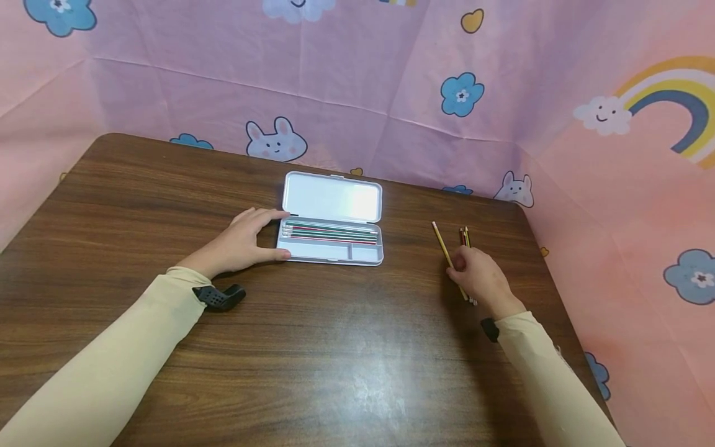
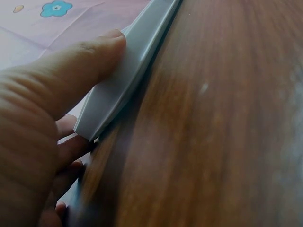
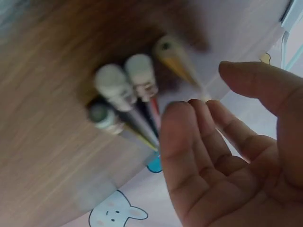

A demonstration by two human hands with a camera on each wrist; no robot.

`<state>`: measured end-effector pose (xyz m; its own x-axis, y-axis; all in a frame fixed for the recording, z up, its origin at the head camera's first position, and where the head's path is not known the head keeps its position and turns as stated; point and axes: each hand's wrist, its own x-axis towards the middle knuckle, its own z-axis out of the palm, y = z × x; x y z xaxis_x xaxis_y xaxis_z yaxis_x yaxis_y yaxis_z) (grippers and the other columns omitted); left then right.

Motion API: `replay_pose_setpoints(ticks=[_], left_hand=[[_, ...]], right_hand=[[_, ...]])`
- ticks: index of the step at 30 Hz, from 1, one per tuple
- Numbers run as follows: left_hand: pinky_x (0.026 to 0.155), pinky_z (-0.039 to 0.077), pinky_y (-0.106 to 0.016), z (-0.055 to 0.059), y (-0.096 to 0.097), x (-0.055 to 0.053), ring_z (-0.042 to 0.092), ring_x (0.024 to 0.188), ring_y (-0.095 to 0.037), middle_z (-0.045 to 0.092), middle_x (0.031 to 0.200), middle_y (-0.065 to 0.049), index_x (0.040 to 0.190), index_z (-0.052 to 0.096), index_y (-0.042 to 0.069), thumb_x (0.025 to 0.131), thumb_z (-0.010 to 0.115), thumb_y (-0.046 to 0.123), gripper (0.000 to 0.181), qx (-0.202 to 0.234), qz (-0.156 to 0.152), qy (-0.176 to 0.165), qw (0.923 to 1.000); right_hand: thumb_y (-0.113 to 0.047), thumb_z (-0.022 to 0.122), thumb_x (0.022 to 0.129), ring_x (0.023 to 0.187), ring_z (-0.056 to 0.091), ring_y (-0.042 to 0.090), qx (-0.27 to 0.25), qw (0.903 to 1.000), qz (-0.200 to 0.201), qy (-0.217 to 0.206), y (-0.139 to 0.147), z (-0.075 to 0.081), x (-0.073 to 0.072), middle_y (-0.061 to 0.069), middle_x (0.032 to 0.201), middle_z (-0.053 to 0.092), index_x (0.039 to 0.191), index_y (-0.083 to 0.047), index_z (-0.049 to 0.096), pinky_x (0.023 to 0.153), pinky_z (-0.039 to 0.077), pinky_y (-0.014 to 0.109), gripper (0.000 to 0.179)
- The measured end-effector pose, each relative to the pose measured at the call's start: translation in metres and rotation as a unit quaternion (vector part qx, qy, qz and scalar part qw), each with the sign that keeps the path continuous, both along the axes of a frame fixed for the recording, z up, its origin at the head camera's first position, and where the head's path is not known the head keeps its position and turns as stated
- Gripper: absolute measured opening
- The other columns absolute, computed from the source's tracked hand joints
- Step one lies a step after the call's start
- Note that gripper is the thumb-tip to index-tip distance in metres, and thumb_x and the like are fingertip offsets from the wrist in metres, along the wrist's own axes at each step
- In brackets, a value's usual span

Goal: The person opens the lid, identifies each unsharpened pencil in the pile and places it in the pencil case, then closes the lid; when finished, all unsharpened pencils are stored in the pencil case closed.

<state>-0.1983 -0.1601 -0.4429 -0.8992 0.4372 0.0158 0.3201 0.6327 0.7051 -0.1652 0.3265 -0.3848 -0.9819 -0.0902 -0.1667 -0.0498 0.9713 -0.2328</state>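
A pale pencil case point(image 1: 313, 250) stands with its lid raised on the brown table. Several striped green, red and white pencils point(image 1: 335, 233) lie in its long back compartment. My left hand point(image 1: 240, 242) grips the case's left end, thumb on the front side, fingers toward the back; the left wrist view shows the thumb point(image 2: 106, 54) against the wall. At the right, my right hand point(image 1: 480, 276) hovers over loose pencils, thumb apart from the fingers. A yellow pencil point(image 1: 441, 242) lies beside the thumb. Several other pencils point(image 3: 125, 87) lie bunched beneath the hand, partly hidden.
The wooden table point(image 1: 335, 347) has a back edge along a pink and purple cloth point(image 1: 346, 93) printed with rabbits and flowers. More cloth rises at the table's right edge. The case's lid point(image 1: 332, 197) tilts back toward the cloth.
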Motion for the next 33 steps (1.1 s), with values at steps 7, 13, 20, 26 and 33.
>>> replay_pose_setpoints(ticks=[7, 13, 20, 26, 33], left_hand=[[0.124, 0.005, -0.066, 0.001, 0.000, 0.001, 0.013, 0.156, -0.045, 0.038, 0.163, -0.017, 0.158, 0.042, 0.017, 0.087, 0.080, 0.054, 0.088, 0.002, -0.009, 0.009, 0.9999], [0.125, 0.004, -0.064, 0.003, 0.000, 0.002, 0.017, 0.155, -0.044, 0.039, 0.162, -0.019, 0.158, 0.042, 0.015, 0.088, 0.080, 0.053, 0.088, 0.004, -0.014, 0.012, 0.9998], [0.124, 0.006, -0.067, 0.003, 0.000, 0.002, 0.013, 0.156, -0.046, 0.038, 0.163, -0.018, 0.158, 0.042, 0.016, 0.088, 0.080, 0.053, 0.088, 0.001, -0.012, 0.007, 0.9999], [0.123, 0.006, -0.068, 0.004, 0.001, 0.002, 0.012, 0.156, -0.046, 0.037, 0.163, -0.018, 0.158, 0.041, 0.016, 0.088, 0.079, 0.053, 0.088, 0.003, -0.013, 0.007, 0.9999], [0.125, 0.004, -0.063, 0.003, 0.000, 0.002, 0.020, 0.155, -0.042, 0.039, 0.162, -0.019, 0.158, 0.042, 0.015, 0.088, 0.079, 0.053, 0.088, 0.001, -0.016, 0.014, 0.9998]], right_hand=[[-0.012, 0.071, 0.095, 0.097, 0.066, 0.031, -0.007, 0.9999, 0.010, -0.001, -0.007, -0.003, -0.006, 0.015, 0.106, 0.070, 0.124, 0.001, 0.063, 0.087, 0.055, 0.052, 0.033], [-0.007, 0.066, 0.095, 0.090, 0.065, 0.029, -0.020, 0.9998, 0.001, -0.002, -0.011, -0.004, -0.008, 0.013, 0.103, 0.070, 0.124, -0.002, 0.065, 0.081, 0.055, 0.048, 0.030], [-0.006, 0.067, 0.091, 0.088, 0.065, 0.028, -0.009, 0.9998, 0.006, 0.014, -0.016, -0.005, -0.010, 0.009, 0.101, 0.069, 0.120, -0.006, 0.068, 0.075, 0.053, 0.047, 0.029], [-0.009, 0.068, 0.091, 0.089, 0.066, 0.027, -0.002, 0.9998, 0.005, 0.019, -0.018, -0.006, -0.013, 0.009, 0.102, 0.071, 0.120, -0.008, 0.069, 0.075, 0.054, 0.048, 0.029], [-0.009, 0.067, 0.092, 0.091, 0.068, 0.028, -0.003, 0.9981, 0.013, 0.061, -0.021, -0.002, -0.016, 0.009, 0.102, 0.072, 0.118, -0.006, 0.070, 0.075, 0.056, 0.050, 0.027]])
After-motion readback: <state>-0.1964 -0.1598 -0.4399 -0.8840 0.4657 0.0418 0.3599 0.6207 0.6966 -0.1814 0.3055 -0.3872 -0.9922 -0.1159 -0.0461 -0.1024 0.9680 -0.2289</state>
